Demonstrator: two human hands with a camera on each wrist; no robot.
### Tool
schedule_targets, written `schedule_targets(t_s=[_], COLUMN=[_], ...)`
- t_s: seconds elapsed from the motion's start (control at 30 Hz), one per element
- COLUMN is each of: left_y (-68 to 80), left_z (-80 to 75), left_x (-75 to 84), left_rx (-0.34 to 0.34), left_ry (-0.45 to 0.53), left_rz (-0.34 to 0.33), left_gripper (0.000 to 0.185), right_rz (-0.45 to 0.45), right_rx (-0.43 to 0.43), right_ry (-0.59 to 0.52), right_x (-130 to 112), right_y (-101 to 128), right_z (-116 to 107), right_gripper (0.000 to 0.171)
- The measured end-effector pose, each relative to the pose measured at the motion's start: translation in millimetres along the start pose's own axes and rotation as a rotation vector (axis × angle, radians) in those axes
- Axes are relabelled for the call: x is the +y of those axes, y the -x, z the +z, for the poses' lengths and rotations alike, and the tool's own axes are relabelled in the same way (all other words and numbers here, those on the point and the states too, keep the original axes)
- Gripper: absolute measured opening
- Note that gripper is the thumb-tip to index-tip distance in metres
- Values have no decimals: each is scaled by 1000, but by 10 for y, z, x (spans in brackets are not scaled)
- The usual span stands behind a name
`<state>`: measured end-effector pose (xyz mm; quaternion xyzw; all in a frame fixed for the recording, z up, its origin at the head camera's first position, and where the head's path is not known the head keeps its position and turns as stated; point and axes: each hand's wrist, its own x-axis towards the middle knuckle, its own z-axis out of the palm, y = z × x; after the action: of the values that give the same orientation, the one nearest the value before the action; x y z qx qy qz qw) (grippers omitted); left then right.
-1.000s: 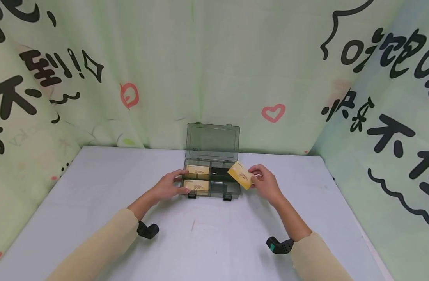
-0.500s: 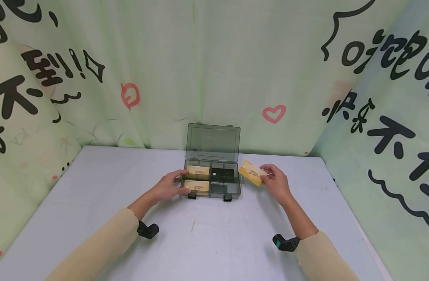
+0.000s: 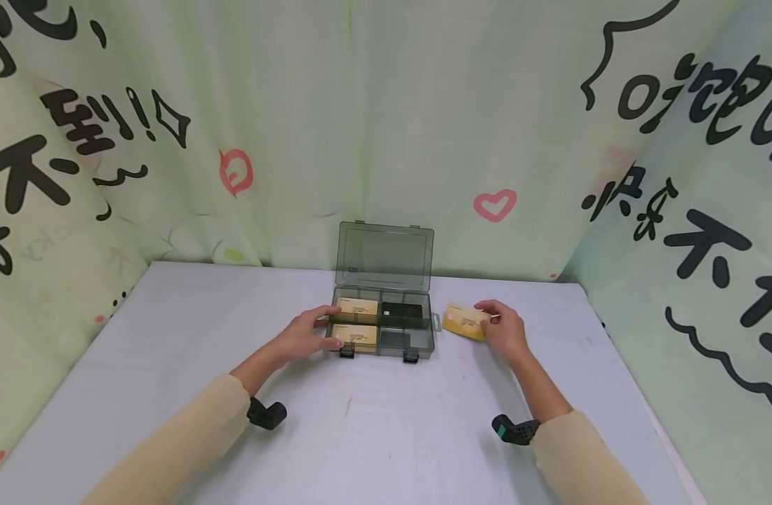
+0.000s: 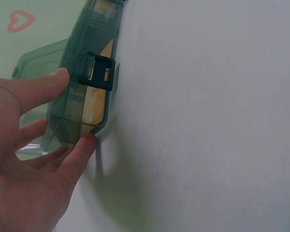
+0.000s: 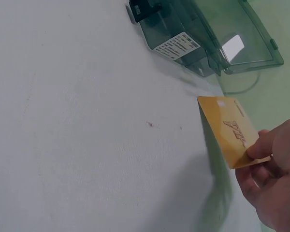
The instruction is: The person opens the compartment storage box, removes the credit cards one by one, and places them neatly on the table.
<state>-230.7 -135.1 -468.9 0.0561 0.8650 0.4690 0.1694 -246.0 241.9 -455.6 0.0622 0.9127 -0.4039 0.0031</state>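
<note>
While the left hand (image 3: 304, 335) grips the box (image 3: 384, 330), right hand (image 3: 503, 328) has lowered pinched yellow card (image 3: 465, 321) tableward.

The print on the yellow card (image 3: 464, 321) is too small to read from the head view, as is the white label (image 5: 176, 46) on the compartment box (image 3: 384, 326). In the left wrist view the left hand (image 4: 26, 159) is cut off by the frame's edge. The right hand (image 5: 273, 176) hides the card's near corner and runs off the right wrist view.
</note>
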Motion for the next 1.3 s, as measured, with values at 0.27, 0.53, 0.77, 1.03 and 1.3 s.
schedule_targets(t_s=[0.27, 0.53, 0.77, 1.03, 1.3], left_y=[13, 2, -4, 4, 8], left_z=[-3, -1, -6, -7, -3], left_x=[18, 21, 16, 22, 8], left_rx=[0, -3, -4, 1, 2], left_ry=[-3, -7, -10, -5, -9], left_rz=[-2, -19, -14, -20, -24], left_gripper=[70, 71, 71, 71, 71], right_rz=[-5, -74, -115, -85, -83], right_rx=[-58, -53, -41, -61, -35], right_ry=[10, 85, 160, 242, 246], right_x=[46, 72, 22, 1, 17], right_y=[-78, -159, -203, -187, -158], right_z=[93, 195, 237, 279, 311], right_gripper=[37, 34, 36, 32, 31])
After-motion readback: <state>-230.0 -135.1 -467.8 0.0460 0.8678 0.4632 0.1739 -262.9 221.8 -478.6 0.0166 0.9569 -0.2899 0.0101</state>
